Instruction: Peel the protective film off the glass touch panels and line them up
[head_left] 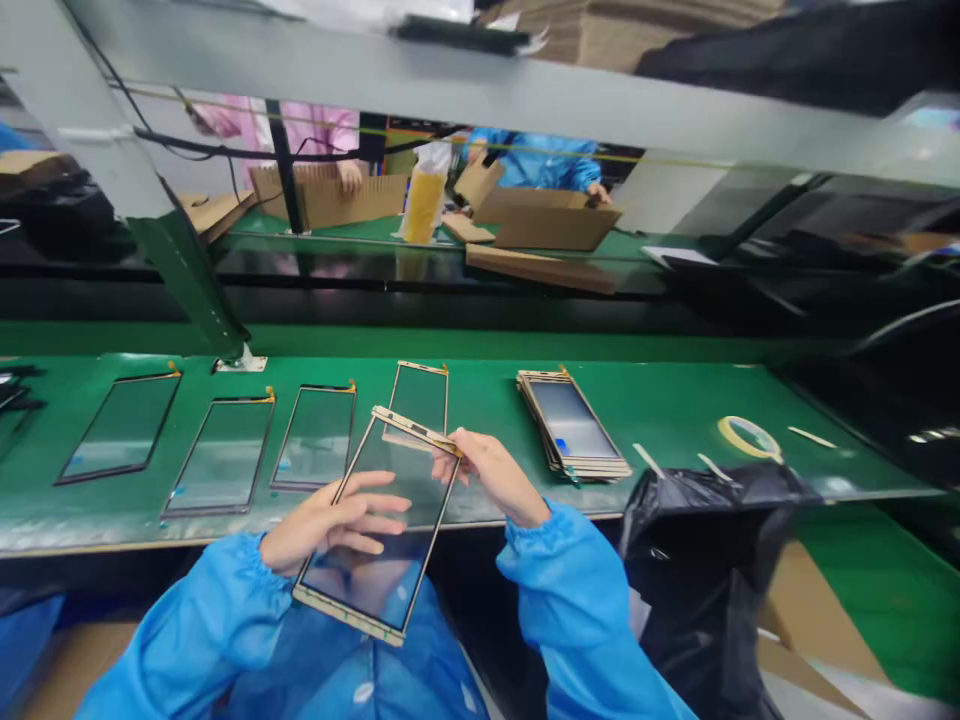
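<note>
Over the green bench, my right hand point(491, 475) pinches the gold-tabbed top edge of a clear glass touch panel point(382, 525). My left hand point(334, 525) lies against the panel's middle with its fingers spread, and it shows through the glass. Several single dark-framed panels lie in a row on the green bench top point(480, 385), the nearest point(418, 400) partly behind the held one. To the right of my hands sits a neat stack of panels point(574, 425).
A roll of yellow tape point(750, 438) and several pale strips point(649, 460) lie at the bench's right. A black plastic bag point(705, 560) hangs below that edge. Beyond a grey beam point(480, 90), a co-worker's blue sleeve point(532, 160) and cardboard boxes point(547, 220) appear.
</note>
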